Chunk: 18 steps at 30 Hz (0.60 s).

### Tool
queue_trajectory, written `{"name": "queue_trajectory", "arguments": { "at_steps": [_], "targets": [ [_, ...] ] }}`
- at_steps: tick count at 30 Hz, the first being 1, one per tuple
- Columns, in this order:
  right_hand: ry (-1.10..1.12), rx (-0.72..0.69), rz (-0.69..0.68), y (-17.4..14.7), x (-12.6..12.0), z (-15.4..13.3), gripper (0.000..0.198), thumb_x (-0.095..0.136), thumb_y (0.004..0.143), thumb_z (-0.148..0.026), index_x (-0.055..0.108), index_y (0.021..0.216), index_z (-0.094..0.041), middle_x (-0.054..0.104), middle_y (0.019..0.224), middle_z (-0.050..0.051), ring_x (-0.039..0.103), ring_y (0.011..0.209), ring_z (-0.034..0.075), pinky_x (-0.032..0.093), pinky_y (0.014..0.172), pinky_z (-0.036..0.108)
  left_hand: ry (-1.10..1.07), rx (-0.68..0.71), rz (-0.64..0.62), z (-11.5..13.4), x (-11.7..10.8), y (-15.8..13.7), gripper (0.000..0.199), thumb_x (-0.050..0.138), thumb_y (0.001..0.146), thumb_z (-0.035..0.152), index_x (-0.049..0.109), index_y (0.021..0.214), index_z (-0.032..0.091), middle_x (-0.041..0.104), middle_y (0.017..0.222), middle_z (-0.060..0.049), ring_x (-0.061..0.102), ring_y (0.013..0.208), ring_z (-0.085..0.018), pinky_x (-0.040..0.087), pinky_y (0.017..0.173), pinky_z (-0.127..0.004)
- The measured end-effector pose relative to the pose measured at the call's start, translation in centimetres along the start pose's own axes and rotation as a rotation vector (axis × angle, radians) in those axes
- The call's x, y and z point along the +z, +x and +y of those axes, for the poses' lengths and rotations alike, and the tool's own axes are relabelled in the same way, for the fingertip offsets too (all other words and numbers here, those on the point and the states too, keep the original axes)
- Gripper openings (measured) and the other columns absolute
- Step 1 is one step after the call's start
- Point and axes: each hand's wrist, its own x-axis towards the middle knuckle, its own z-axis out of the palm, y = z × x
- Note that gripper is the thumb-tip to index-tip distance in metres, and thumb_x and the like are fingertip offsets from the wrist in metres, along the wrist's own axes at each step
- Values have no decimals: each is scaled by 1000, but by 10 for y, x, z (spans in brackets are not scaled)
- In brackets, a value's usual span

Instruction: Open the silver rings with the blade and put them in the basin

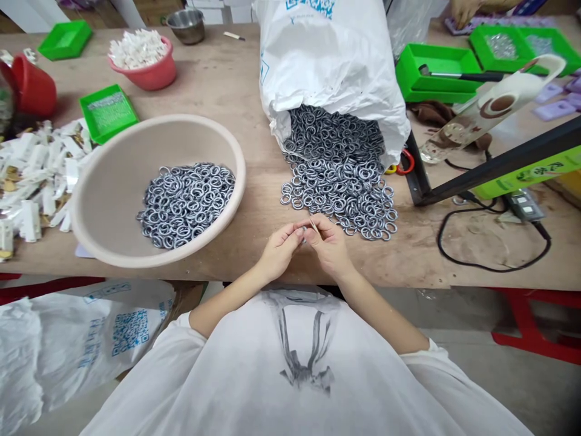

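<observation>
My left hand (280, 253) and my right hand (331, 251) meet at the front of the table, fingertips almost touching. Pinched in the left fingers is a small grey ring (304, 235), mostly covered by them. From the right hand's closed fingers a thin, light-coloured stick (313, 223) pokes up; its lower end is hidden. Just beyond both hands lies a spread pile of grey rings (347, 191), spilling from the mouth of a white sack (331, 66). To the left stands a large beige basin (109, 175) with many more rings heaped in its right side.
White plastic pieces (34, 181) cover the far left, near a green tray (109, 113) and a red bowl (149, 71). At right are a black metal bar (499, 163), a looped cable (440, 239), a clear bottle (467, 124) and green bins (436, 72). Another person's hand (463, 11) shows at top right.
</observation>
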Motion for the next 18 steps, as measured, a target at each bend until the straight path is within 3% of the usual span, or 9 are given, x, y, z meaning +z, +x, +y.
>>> {"name": "queue_trajectory", "arguments": {
  "at_steps": [2, 7, 14, 18],
  "targets": [
    [-39, -4, -5, 3, -2, -1, 44, 66, 80, -66, 66, 78, -22, 59, 82, 2, 56, 77, 17, 47, 72, 31, -52, -20, 0, 1, 3, 0, 48, 67, 79, 62, 64, 96, 17, 42, 62, 5, 35, 52, -8, 27, 46, -21],
    [-69, 77, 16, 7, -12, -9, 48, 55, 86, -69, 62, 79, -22, 54, 70, 0, 49, 65, 14, 40, 60, 27, -59, -42, -12, -1, 0, -1, 46, 64, 83, 60, 50, 72, 18, 41, 58, 5, 33, 49, -6, 26, 45, -20],
    [-542, -212, -151, -11, -26, -28, 44, 55, 92, -56, 60, 67, -20, 49, 62, -1, 45, 61, 13, 31, 60, 29, -123, -49, -3, -6, -9, 1, 43, 63, 84, 58, 50, 76, 18, 40, 57, 6, 31, 47, -6, 25, 44, -18],
    [-586, -217, -159, -12, -24, -27, 45, 53, 94, -55, 59, 65, -21, 49, 61, -1, 44, 60, 13, 31, 59, 28, -130, -80, -22, -3, -7, -2, 45, 65, 82, 61, 50, 77, 19, 39, 56, 7, 31, 47, -6, 26, 45, -18]
  ]
}}
